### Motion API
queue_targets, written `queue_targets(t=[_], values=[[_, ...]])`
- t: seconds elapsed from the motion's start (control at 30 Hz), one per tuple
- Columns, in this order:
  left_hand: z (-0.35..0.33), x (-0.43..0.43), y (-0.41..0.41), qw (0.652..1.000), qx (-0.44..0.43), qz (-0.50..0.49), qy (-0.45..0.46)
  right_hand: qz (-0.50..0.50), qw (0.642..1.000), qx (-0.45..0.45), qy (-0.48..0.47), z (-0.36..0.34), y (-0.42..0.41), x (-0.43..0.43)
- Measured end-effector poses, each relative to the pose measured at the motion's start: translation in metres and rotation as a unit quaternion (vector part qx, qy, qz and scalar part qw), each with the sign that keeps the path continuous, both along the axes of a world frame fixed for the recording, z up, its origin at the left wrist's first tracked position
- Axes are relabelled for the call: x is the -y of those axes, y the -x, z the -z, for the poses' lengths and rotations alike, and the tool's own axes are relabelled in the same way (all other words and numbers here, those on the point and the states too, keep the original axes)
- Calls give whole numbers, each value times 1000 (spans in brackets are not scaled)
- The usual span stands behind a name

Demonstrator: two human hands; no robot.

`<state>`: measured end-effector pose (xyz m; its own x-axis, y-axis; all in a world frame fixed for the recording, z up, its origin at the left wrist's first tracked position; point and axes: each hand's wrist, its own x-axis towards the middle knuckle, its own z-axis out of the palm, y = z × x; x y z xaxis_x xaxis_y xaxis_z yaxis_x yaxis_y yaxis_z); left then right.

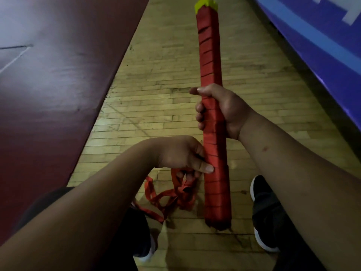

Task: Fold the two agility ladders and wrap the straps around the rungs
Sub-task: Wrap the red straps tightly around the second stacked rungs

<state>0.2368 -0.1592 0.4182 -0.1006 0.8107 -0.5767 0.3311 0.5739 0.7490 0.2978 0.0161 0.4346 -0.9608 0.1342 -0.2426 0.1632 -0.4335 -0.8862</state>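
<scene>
The ladder bundle (210,55), bound in red strap, is running from 6 to 12 o'clock through frame centre above the wooden floor (166,85), with yellow rung ends (206,3) showing at the top. The right hand (220,110) is gripping its middle, fingers curled close together round it. The left hand (181,153), at the bundle's 9 o'clock side, is pressing its thumb on the wrap. Its curled fingers are holding the loose strap (172,194), which is trailing toward 7 o'clock.
</scene>
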Motion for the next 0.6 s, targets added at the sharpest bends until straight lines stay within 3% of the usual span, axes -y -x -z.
queue_targets(t=[0.4, 0.6], values=[[-1, 3, 1, 993, 75, -9, 90, 21, 997, 4, -70, 8, 3, 16], [6, -1, -2, 994, 28, -46, 92, 43, 996, 3, -79, 13, 6, 18]])
